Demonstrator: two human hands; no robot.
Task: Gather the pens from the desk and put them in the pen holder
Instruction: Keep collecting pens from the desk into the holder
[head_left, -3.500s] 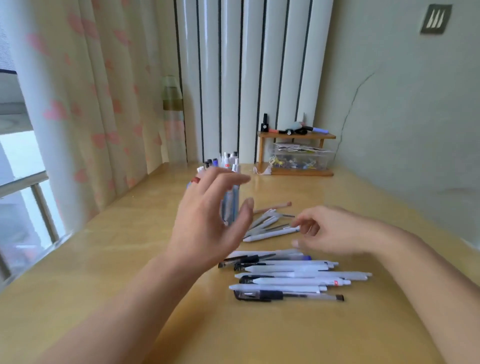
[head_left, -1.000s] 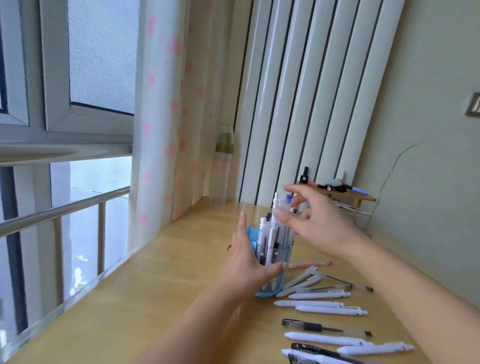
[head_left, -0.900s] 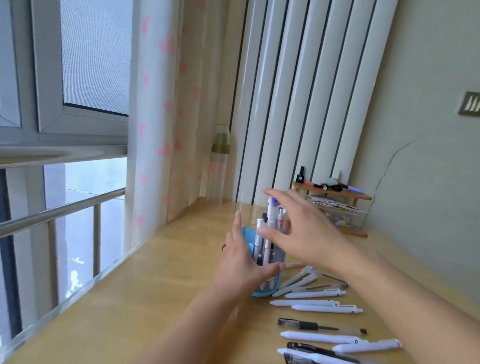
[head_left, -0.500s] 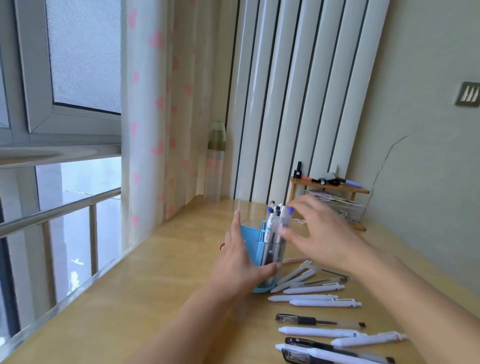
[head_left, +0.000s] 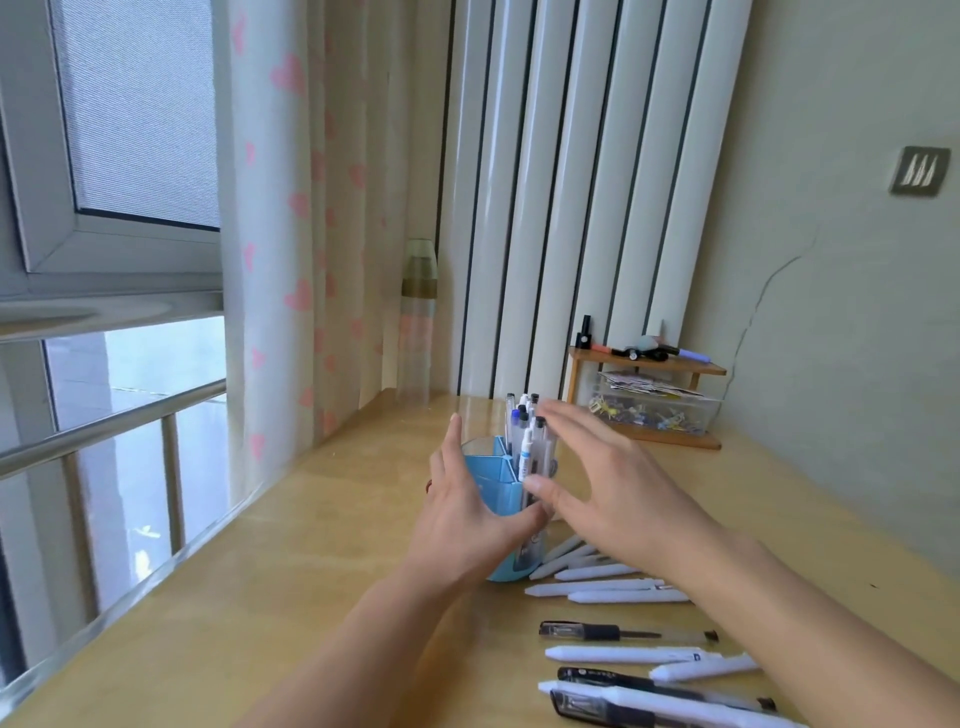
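A blue pen holder (head_left: 493, 483) stands on the wooden desk (head_left: 291, 597) with several pens (head_left: 524, 431) upright in it. My left hand (head_left: 467, 525) wraps around the holder's near side. Just right of the holder hovers my right hand (head_left: 608, 483), its fingers spread and nothing in them. Several white pens (head_left: 597, 590) lie on the desk below my right hand, partly hidden by my forearm. Nearer me lie more pens, among them a clear black-grip pen (head_left: 623, 633) and a long white pen (head_left: 623, 653).
A small wooden shelf (head_left: 649, 364) with markers on top and a clear box (head_left: 654, 413) under it stands at the back right against the wall. A pink-heart curtain (head_left: 291, 234) and a window are on the left. A bottle (head_left: 418, 317) stands in the back corner.
My right hand put a pen into the holder, let go and now moves down and away, open. My left hand has stayed on the holder. The view has tilted up since the oldest frame.
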